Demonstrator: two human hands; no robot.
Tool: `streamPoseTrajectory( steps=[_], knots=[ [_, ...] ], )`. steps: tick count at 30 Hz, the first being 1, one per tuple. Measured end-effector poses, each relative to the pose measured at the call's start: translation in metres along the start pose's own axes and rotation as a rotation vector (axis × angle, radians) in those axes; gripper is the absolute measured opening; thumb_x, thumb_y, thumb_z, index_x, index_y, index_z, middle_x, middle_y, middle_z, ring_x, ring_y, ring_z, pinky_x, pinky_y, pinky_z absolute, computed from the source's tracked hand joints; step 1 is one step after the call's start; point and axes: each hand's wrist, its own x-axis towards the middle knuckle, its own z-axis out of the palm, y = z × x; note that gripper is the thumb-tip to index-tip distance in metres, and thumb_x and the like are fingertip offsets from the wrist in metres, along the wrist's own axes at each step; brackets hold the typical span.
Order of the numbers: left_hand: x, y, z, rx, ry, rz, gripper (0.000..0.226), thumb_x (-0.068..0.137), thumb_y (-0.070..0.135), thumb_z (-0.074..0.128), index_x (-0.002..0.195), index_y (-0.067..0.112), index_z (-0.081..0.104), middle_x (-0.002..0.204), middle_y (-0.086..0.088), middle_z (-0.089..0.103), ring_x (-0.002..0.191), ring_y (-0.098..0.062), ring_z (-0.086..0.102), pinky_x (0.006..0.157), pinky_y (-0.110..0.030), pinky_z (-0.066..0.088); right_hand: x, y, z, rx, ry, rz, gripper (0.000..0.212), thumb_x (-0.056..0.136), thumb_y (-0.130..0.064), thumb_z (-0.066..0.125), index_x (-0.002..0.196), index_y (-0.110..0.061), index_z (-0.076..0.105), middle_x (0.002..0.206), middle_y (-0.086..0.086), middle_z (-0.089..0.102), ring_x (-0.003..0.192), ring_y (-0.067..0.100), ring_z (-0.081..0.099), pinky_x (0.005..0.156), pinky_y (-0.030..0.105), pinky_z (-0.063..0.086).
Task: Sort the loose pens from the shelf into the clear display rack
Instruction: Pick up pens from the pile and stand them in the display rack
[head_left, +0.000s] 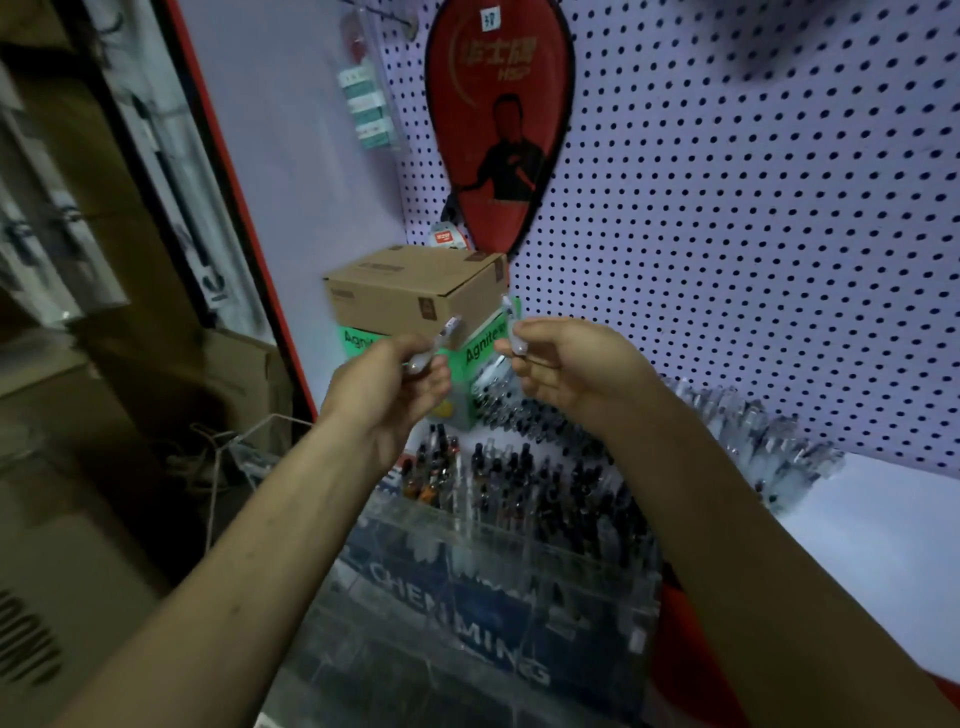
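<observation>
Both my hands are raised above the clear display rack (498, 551), which stands on the shelf and holds several dark-capped pens upright. My left hand (389, 384) pinches a pale, see-through pen (441, 340) that points up and to the right. A second pale pen (511, 325) is held upright by my right hand (566, 364), fingers curled round its lower end. The two pens are a short gap apart. A row of loose clear pens (753, 431) lies on the white shelf to the right, behind my right forearm.
A brown cardboard box (415, 291) sits on a green box (480, 358) just behind my hands. A red racket cover (498, 124) hangs on the white pegboard (753, 208). Cartons and a red-edged panel stand at the left.
</observation>
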Motion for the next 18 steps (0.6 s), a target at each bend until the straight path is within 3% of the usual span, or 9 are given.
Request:
streamPoseTrajectory(
  steps=[5,8,10,13,15,17,18],
  knots=[
    [-0.021,-0.007,-0.045,0.171,-0.049,0.013,0.018,0.093,0.016,0.059,0.112,0.018,0.06,0.092,0.002,0.073,0.078,-0.01,0.059,0.065,-0.025,0.042,-0.011,0.01,0.034,-0.114,-0.105,-0.002,0.015,0.087,0.0,0.067,0.078,-0.007,0.057,0.081,0.013,0.069,0.06,0.014,0.06,0.057,0.025,0.049],
    [-0.028,-0.014,-0.065,0.136,-0.021,0.047,0.033,0.094,0.004,0.058,0.125,0.014,0.052,0.1,-0.006,0.074,0.086,-0.018,0.067,0.06,-0.026,0.049,-0.012,0.017,0.05,-0.228,-0.112,-0.063,0.012,0.089,0.001,0.064,0.09,-0.004,0.053,0.091,0.022,0.071,0.058,0.017,0.062,0.056,0.026,0.052],
    [-0.032,-0.015,-0.073,0.155,0.02,0.089,0.037,0.092,-0.005,0.057,0.124,0.013,0.052,0.102,-0.015,0.071,0.081,-0.025,0.071,0.061,-0.03,0.058,-0.01,0.022,0.058,-0.312,-0.124,-0.127,0.01,0.094,-0.011,0.06,0.097,-0.002,0.057,0.094,0.024,0.071,0.062,0.019,0.068,0.068,0.034,0.059],
    [-0.033,-0.018,-0.08,0.244,0.047,0.141,0.041,0.09,-0.012,0.055,0.118,0.017,0.05,0.098,-0.015,0.069,0.085,-0.029,0.072,0.071,-0.037,0.061,-0.01,0.03,0.065,-0.519,-0.149,-0.268,0.019,0.098,-0.026,0.057,0.089,-0.01,0.063,0.083,0.013,0.071,0.07,0.018,0.071,0.078,0.043,0.06],
    [-0.033,-0.023,-0.084,0.363,0.023,0.204,0.035,0.09,-0.009,0.054,0.11,0.02,0.052,0.084,-0.009,0.067,0.083,-0.024,0.07,0.068,-0.036,0.061,-0.012,0.034,0.068,-0.704,-0.158,-0.381,0.022,0.097,-0.031,0.057,0.088,-0.013,0.065,0.078,0.006,0.069,0.066,0.015,0.066,0.071,0.043,0.059],
    [-0.029,-0.029,-0.089,0.539,-0.015,0.31,0.021,0.094,0.001,0.055,0.101,0.021,0.053,0.073,-0.007,0.066,0.076,-0.025,0.069,0.066,-0.04,0.059,-0.012,0.039,0.07,-0.817,-0.176,-0.442,0.014,0.095,-0.028,0.059,0.095,-0.015,0.062,0.069,0.0,0.061,0.055,0.011,0.053,0.055,0.033,0.046],
    [-0.028,-0.032,-0.091,0.623,-0.036,0.36,0.013,0.096,0.006,0.055,0.097,0.019,0.053,0.068,-0.004,0.067,0.065,-0.021,0.066,0.059,-0.037,0.055,-0.012,0.043,0.071,-0.849,-0.178,-0.449,0.012,0.094,-0.025,0.061,0.102,-0.016,0.059,0.068,-0.003,0.059,0.053,0.009,0.05,0.055,0.028,0.041]
  ],
)
